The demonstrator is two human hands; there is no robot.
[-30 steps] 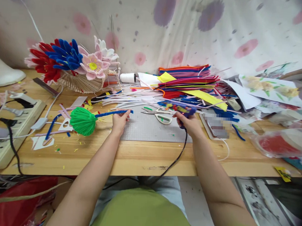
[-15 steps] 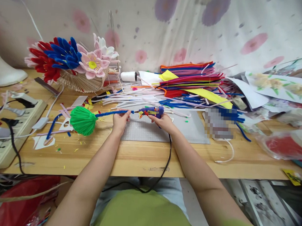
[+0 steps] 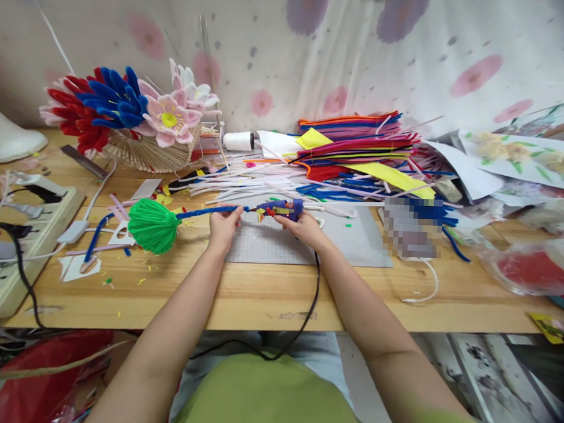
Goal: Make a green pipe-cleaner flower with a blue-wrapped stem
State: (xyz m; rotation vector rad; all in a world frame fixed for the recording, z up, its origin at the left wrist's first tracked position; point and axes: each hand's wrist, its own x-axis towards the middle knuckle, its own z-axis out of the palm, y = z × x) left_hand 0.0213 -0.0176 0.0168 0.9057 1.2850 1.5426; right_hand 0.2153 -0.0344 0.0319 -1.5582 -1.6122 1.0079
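My left hand (image 3: pixel 223 225) is closed on a blue fuzzy stem (image 3: pixel 195 213), pinched near its right end. At the stem's left end sits a green pipe-cleaner pompom-like head (image 3: pixel 153 226), held sideways above the table. In my right hand (image 3: pixel 304 227) is a blue hot glue gun (image 3: pixel 282 209) with yellow and red parts, its nozzle pointing left. The nozzle is at the stem's right end; whether they touch I cannot tell. Below both hands lies a grey cutting mat (image 3: pixel 271 245). The glue gun's black cord (image 3: pixel 314 294) hangs over the table's front edge.
Bundles of coloured pipe cleaners (image 3: pixel 354 146) lie at the back. Finished fuzzy flowers (image 3: pixel 167 116) stand back left, behind a power strip (image 3: pixel 51 239). A white thread spool (image 3: pixel 238 141), a blurred-out device (image 3: pixel 409 232) and a red item in plastic (image 3: pixel 536 269) are around.
The hands, stem and glue gun hold nearly the same pose. The nozzle and the stem's end appear slightly closer, and the view has shifted a little.
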